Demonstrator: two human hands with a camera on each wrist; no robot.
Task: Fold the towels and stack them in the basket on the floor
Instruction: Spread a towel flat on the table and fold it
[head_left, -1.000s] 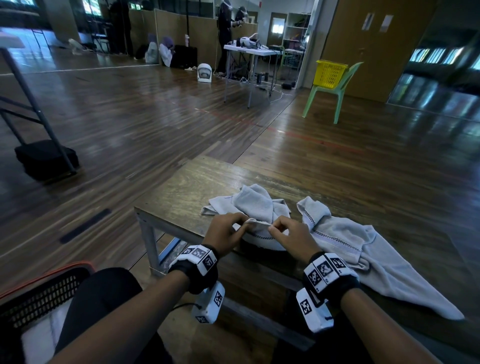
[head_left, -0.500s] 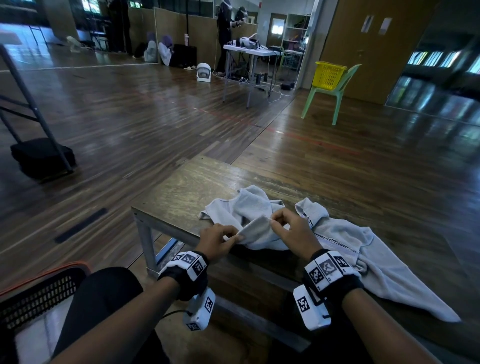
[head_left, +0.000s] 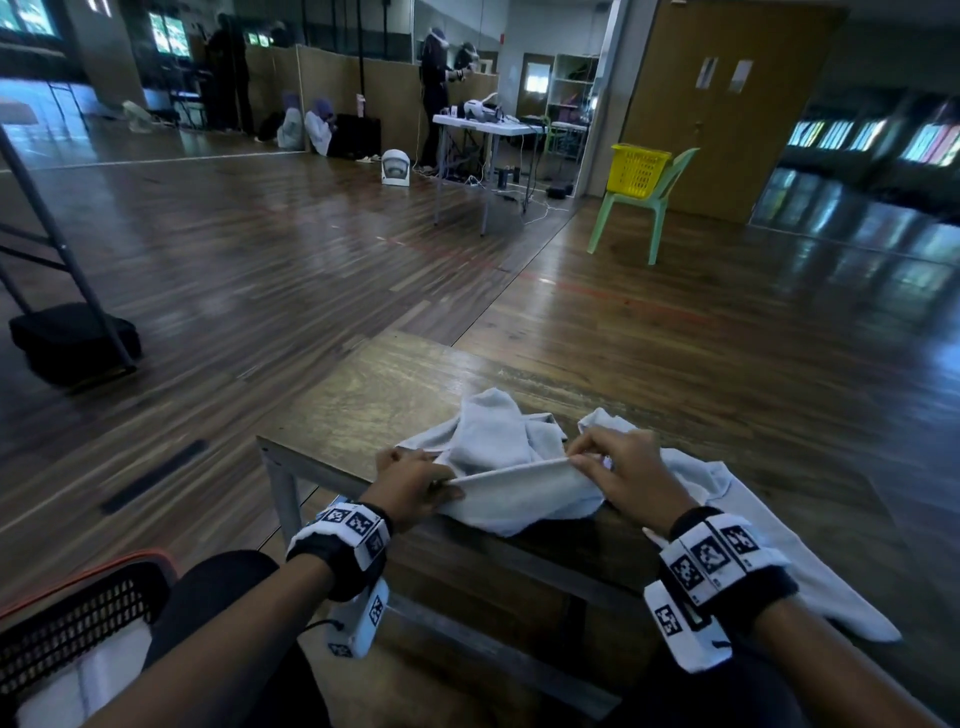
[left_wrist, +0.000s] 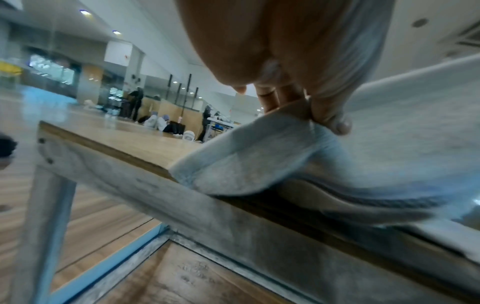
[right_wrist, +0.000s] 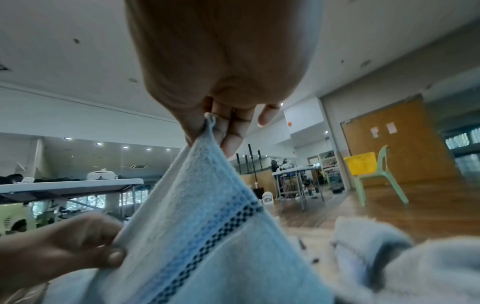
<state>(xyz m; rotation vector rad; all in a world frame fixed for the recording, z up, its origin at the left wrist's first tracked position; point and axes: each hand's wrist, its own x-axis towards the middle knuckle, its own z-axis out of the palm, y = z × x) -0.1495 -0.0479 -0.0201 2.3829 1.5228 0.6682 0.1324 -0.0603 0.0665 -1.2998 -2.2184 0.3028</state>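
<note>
A pale grey towel (head_left: 514, 488) lies crumpled on the low wooden table (head_left: 374, 405). My left hand (head_left: 415, 486) pinches its near edge at the left, thumb on top (left_wrist: 335, 123). My right hand (head_left: 618, 470) pinches the same edge at a corner (right_wrist: 210, 123), and the hem runs taut between the two hands. The towel (right_wrist: 221, 236) has a dark checkered stripe. A second pale towel (head_left: 769, 525) lies spread to the right, partly under my right wrist. The black basket (head_left: 83, 618) with an orange rim stands on the floor at lower left, with white cloth in it.
The table's near left corner and leg (head_left: 283, 488) stand just left of my left hand. A black stand with a base (head_left: 72, 338) is on the floor at far left. A green chair with a yellow basket (head_left: 639, 171) and a white table (head_left: 483, 124) are far behind.
My hands have moved apart along the towel's edge, left hand leftward and right hand rightward, stretching the hem straight. The towel's near part has lifted off the heap.
</note>
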